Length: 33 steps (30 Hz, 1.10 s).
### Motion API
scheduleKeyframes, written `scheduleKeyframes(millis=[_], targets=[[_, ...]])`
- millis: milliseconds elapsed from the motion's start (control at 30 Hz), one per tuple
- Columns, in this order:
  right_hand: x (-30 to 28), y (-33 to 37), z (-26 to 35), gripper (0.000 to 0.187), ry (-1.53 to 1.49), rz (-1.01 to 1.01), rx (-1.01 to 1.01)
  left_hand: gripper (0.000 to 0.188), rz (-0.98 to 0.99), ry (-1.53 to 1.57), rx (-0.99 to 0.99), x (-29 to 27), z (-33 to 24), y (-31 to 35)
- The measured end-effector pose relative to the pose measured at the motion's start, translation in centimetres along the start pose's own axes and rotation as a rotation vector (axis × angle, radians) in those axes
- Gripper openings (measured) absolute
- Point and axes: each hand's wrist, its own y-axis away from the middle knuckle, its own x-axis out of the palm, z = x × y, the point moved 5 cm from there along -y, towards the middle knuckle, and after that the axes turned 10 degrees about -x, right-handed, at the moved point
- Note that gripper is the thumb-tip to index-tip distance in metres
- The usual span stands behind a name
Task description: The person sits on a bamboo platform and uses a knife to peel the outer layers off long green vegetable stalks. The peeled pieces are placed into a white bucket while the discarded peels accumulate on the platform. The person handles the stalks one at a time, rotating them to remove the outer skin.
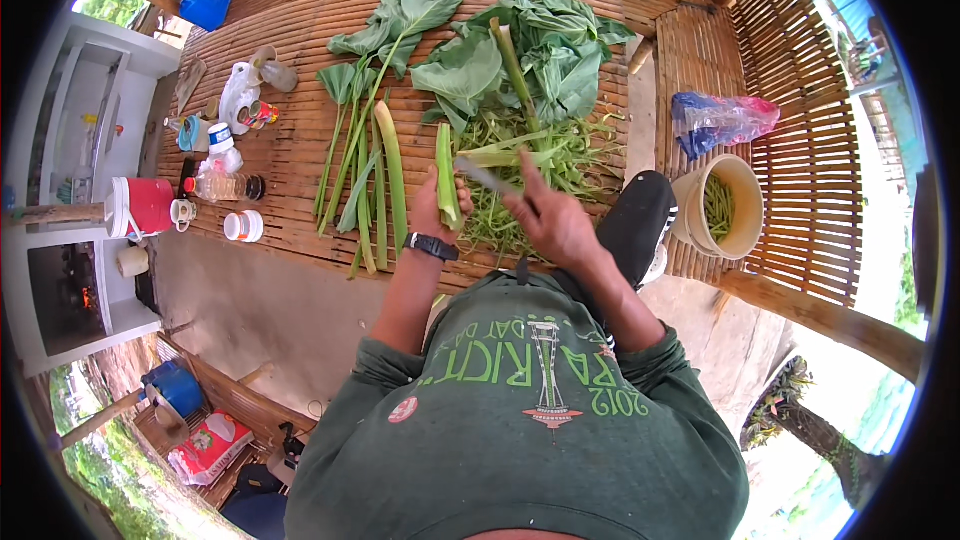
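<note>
My left hand [428,208], with a dark watch on its wrist, is closed round a thick green leaf stalk [445,152] that stands nearly upright in view. In my right hand [550,225] is a knife [484,175], its blade pointing left toward the stalk. A pale green peel strip [505,153] stretches from beside the stalk to my right fingers; whether they pinch it I cannot tell. Under both hands spreads a heap of green peelings [500,215]. Beyond them lie large green leaves [565,65] on their stalks. Left of my left hand are several long stalks [390,165].
The bamboo slat table [290,30] carries a brown-liquid bottle [228,187], a white jar [243,226] and a red jug [140,207] along its left side. At right, a cream bucket [745,230] holds green pieces [717,205], near a coloured plastic bag [720,120]. My knee [640,225] is beside the table.
</note>
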Motion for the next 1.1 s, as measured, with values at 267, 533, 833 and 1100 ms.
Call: scheduleKeyframes(millis=[267,533,833,1100], targets=[[2.2,1.9,4.0,0.063,-0.078,0.133,-0.191,0.049,0.176,-0.034,-0.142,1.9,0.7,-1.7],[2.5,1.4,2.1,0.049,-0.173,0.044,-0.149,0.044,0.104,-0.031,-0.089,2.8,0.8,-0.9],[-10.5,-1.1,-2.8,0.051,-0.541,-0.650,0.140,0.040,0.202,-0.064,-0.157,0.1,0.4,1.6],[-6.5,-1.3,-6.0,0.051,-0.316,-0.312,0.252,0.031,-0.076,-0.294,0.070,0.4,-0.2,2.0]])
